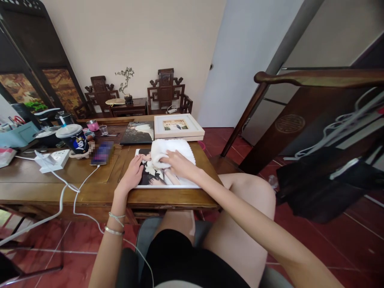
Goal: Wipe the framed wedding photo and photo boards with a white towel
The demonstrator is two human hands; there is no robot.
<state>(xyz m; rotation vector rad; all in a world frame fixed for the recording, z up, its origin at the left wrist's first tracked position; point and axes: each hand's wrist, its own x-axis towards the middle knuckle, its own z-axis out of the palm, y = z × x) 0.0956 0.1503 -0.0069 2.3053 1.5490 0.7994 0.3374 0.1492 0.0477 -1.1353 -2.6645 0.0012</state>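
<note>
Currently, left hand: the left hand [132, 174] rests on the left side of a photo board [153, 178], palm down, its fingers lying close together and holding nothing between them.
Left wrist: it wears a thin pale band [117, 218] and a silver bangle [114, 231].
Right hand: the right hand [177, 162] is on a white cloth [185, 150], fingers bent and gripping its bunched left part; exactly where the thumb presses I cannot tell.
Photo board: flat on the wooden table [90, 176], by the near edge, toward the right end; it shows figures in black and white, and the cloth covers its upper right area.
Behind the board: a dark picture [138, 133] lies flat, and just right of it a pale picture frame [180, 134] lies face up.
Left of the table: a phone [102, 153] with a cable plugged in, a lidded cup [78, 139] just beside it, and a white power strip [53, 161] nearer the left end.
Along the wall: a small potted tree [127, 86] stands on a low table, with a carved wooden chair [166, 90] to its right.
Floor: red tiles [81, 236] with pale joints.
</note>
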